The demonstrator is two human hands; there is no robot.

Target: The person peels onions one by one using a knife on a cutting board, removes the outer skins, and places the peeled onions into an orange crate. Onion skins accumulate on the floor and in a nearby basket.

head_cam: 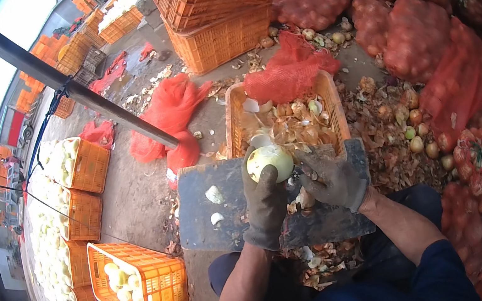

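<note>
A pale peeled onion (270, 163) is in my gloved left hand (264, 199), with the thumb over its near side, above a dark worn board (213, 212) across my lap. Close by on the right is my gloved right hand (335, 182), its fingers pointing at the onion; whether it holds a small tool is not clear. Two white onion pieces and some brown skins lie on the board. Past the far edge stands an orange plastic crate (232, 118) with onion skins, a few onions and a red mesh bag (290, 73) draped over its far end.
To the left, an orange crate (163, 283) holds several peeled onions, beside a row of full crates (90, 166). A slanted pole (93, 96) crosses the upper left. Stacked crates (217, 39) stand ahead. Red mesh sacks of onions (417, 35) pile up at right, near loose onions and skins.
</note>
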